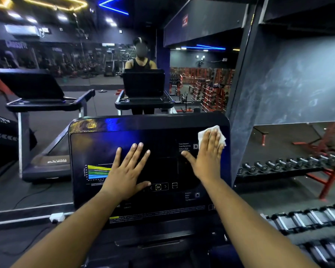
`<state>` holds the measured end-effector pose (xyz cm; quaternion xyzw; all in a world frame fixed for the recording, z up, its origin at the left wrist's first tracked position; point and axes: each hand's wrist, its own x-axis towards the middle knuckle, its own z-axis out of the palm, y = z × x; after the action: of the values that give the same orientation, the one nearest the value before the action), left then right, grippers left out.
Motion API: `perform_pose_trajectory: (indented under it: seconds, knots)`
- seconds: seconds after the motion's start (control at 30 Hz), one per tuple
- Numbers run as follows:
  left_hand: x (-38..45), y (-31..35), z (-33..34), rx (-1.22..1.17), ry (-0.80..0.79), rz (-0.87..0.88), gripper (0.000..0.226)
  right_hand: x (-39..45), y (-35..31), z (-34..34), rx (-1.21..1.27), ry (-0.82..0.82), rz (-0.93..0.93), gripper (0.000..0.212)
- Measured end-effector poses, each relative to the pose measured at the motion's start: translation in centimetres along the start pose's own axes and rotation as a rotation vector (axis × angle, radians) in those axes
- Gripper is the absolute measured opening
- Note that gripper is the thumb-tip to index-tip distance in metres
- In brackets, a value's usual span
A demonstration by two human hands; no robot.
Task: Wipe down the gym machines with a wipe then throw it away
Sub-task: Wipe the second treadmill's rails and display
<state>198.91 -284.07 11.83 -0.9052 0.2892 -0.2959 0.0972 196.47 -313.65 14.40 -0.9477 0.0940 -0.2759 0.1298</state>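
Right hand [208,159] is flat, fingers straight, pressing a white wipe [211,135] onto the console [124,136] near its top right corner. Left hand [127,171] lies spread flat mid-console, holding nothing. Dumbbell rack [282,169] sits right of the console, mirror [85,64] behind it.

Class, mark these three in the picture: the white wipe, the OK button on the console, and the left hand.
white wipe [203,133], head view, bare corner left of the fingers.
OK button [158,187], head view, its centre.
left hand [127,171], head view, back of the hand.
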Motion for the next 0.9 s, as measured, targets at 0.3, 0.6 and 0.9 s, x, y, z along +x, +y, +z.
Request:
perform_pose_trajectory:
  seconds: [0.3,0.6,0.9]
  knots:
    - [-0.1,-0.1,0.4,-0.002,0.060,0.003,0.101,-7.9,3.7,3.5,-0.060,-0.123,-0.048,0.124]
    - [0.1,0.4,1.0,0.018,0.080,-0.008,0.104,0.3,4.8,-0.5,-0.086,-0.048,-0.073,0.120]
    - [-0.2,0.2,0.4,-0.002,0.033,-0.010,0.107,-9.7,2.8,5.5,-0.169,-0.201,-0.289,0.131]
